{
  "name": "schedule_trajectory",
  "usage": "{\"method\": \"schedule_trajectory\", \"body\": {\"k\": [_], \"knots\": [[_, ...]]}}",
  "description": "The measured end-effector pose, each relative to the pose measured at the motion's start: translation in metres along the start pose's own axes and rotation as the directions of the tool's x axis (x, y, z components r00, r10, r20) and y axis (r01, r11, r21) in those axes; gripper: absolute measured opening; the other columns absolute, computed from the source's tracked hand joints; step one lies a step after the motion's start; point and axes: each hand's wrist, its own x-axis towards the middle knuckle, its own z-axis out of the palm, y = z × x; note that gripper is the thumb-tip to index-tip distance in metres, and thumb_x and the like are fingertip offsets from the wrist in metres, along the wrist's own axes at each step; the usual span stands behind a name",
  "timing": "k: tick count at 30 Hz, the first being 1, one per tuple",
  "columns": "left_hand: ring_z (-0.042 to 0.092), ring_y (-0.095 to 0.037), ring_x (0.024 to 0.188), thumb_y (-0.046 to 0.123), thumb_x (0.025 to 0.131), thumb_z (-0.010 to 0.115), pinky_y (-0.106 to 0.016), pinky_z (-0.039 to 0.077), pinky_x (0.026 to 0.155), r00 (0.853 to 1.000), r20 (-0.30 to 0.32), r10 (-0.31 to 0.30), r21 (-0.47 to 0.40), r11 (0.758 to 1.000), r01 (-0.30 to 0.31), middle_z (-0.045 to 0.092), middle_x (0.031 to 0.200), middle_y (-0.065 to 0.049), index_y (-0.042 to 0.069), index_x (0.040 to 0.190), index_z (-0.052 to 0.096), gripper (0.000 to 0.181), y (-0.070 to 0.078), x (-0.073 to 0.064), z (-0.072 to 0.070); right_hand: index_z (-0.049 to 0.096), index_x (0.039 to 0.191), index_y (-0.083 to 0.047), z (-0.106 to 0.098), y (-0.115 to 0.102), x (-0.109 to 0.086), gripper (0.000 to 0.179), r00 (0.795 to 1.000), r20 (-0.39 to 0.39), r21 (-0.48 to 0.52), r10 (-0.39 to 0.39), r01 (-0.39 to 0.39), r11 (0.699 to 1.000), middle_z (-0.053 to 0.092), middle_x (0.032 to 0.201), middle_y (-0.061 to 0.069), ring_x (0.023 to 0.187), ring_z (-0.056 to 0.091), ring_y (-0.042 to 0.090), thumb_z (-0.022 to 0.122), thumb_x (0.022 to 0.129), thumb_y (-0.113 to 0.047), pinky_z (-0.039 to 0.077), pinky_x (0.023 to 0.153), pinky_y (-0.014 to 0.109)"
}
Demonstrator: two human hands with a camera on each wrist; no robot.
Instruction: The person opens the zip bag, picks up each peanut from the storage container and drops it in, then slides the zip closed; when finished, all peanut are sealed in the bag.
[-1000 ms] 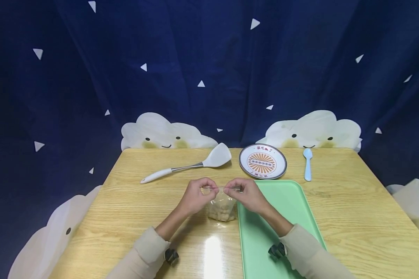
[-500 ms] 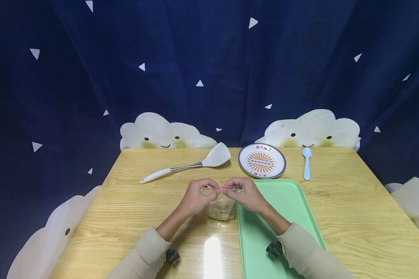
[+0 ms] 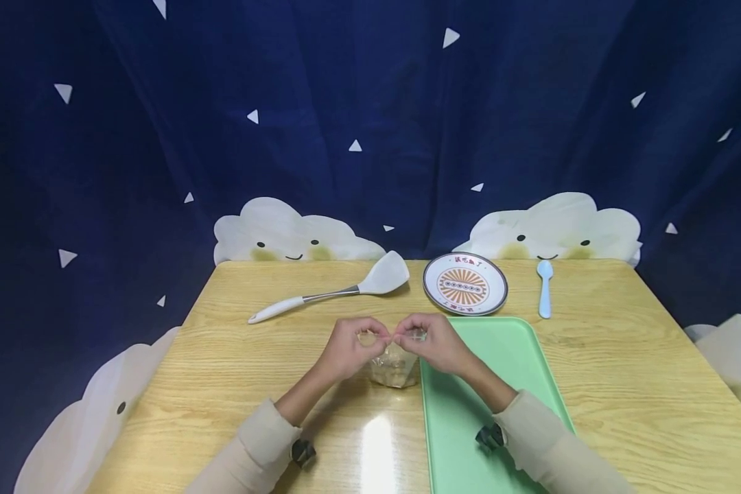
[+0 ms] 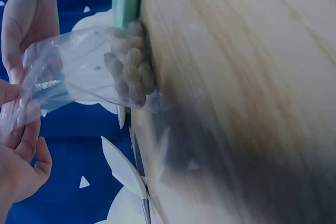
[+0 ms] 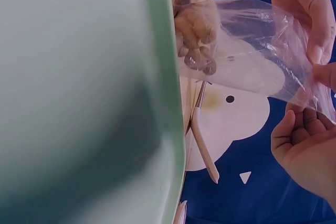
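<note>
A clear plastic bag (image 3: pixel 395 367) with several unshelled peanuts (image 4: pixel 134 72) in its bottom stands upright on the table, left of the green tray (image 3: pixel 500 425). My left hand (image 3: pixel 350 346) pinches the top edge of the bag between thumb and fingers. The right hand (image 3: pixel 433 343) pinches that same edge from the other side, fingertips close to those of the left. In the left wrist view the bag's top lies gathered between both hands. The right wrist view has the bag (image 5: pixel 252 45) stretched from the peanuts up to the fingers.
A white spatula (image 3: pixel 385 274) with a long handle lies behind the hands on the wooden table (image 3: pixel 234 384). A patterned plate (image 3: pixel 465 283) sits behind the tray, with a light blue spoon (image 3: pixel 545 288) to its right. A dark blue curtain (image 3: pixel 321 103) hangs behind.
Both hands' fingertips have come a little closer together along the bag's top edge. The bag's bottom has shifted slightly; the other things stay put.
</note>
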Motion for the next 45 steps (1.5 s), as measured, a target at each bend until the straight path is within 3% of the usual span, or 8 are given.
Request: {"method": "schedule_trajectory", "body": {"k": [5, 12, 23, 30, 38, 45], "knots": [[0.068, -0.012, 0.082, 0.014, 0.082, 0.07, -0.04, 0.054, 0.081, 1.0, 0.017, -0.009, 0.034, 0.999, 0.008, 0.073, 0.083, -0.002, 0.01, 0.084, 0.072, 0.005, -0.001, -0.003, -0.006, 0.071, 0.085, -0.011, -0.004, 0.0, 0.0, 0.005, 1.0, 0.029, -0.037, 0.011, -0.01, 0.999, 0.071, 0.086, 0.001, 0.086, 0.062, 0.01, 0.067, 0.085, -0.015, 0.05, 0.08, 0.029], [0.064, -0.008, 0.08, 0.017, 0.082, 0.071, -0.045, 0.053, 0.077, 0.999, 0.002, -0.035, 0.041, 0.999, 0.034, 0.073, 0.083, 0.003, 0.013, 0.083, 0.072, 0.004, -0.005, -0.006, -0.019, 0.071, 0.084, -0.012, -0.016, 0.003, -0.001, 0.005, 0.999, 0.032, -0.064, 0.025, -0.023, 0.998, 0.067, 0.077, -0.001, 0.071, 0.054, 0.006, 0.068, 0.085, -0.016, 0.046, 0.064, 0.022], [0.062, -0.005, 0.077, 0.019, 0.084, 0.071, -0.04, 0.051, 0.078, 0.998, -0.013, -0.069, 0.069, 0.995, 0.07, 0.072, 0.082, 0.005, 0.016, 0.08, 0.071, 0.005, -0.009, -0.014, -0.032, 0.07, 0.088, -0.008, -0.027, 0.009, -0.008, 0.007, 0.999, 0.036, -0.079, 0.04, -0.037, 0.996, 0.068, 0.081, 0.002, 0.072, 0.054, 0.003, 0.067, 0.087, -0.014, 0.047, 0.066, 0.023], [0.064, -0.008, 0.08, 0.021, 0.083, 0.072, -0.046, 0.05, 0.081, 0.997, -0.022, -0.08, 0.058, 0.995, 0.081, 0.073, 0.083, 0.003, 0.013, 0.081, 0.072, 0.008, -0.01, -0.017, -0.036, 0.07, 0.087, -0.01, -0.031, 0.01, -0.01, 0.006, 0.999, 0.046, -0.094, 0.013, -0.008, 0.996, 0.067, 0.079, -0.001, 0.072, 0.054, 0.002, 0.066, 0.088, -0.015, 0.047, 0.065, 0.023], [0.064, -0.009, 0.081, 0.021, 0.085, 0.07, -0.043, 0.051, 0.081, 0.996, -0.022, -0.084, 0.063, 0.994, 0.086, 0.073, 0.084, 0.002, 0.013, 0.082, 0.072, 0.009, -0.008, -0.018, -0.037, 0.07, 0.084, -0.012, -0.032, 0.009, -0.01, 0.005, 0.999, 0.018, -0.12, -0.026, 0.028, 0.992, 0.067, 0.076, -0.003, 0.07, 0.054, 0.002, 0.067, 0.087, -0.014, 0.047, 0.064, 0.023], [0.062, -0.005, 0.078, 0.021, 0.084, 0.071, -0.03, 0.05, 0.074, 0.999, -0.025, -0.048, 0.093, 0.994, 0.05, 0.072, 0.083, 0.004, 0.015, 0.081, 0.071, 0.007, 0.001, -0.022, -0.04, 0.069, 0.081, -0.014, -0.035, 0.003, -0.015, 0.005, 0.999, 0.02, -0.135, -0.047, 0.05, 0.99, 0.066, 0.075, -0.005, 0.071, 0.055, 0.002, 0.068, 0.086, -0.015, 0.048, 0.067, 0.024]]}}
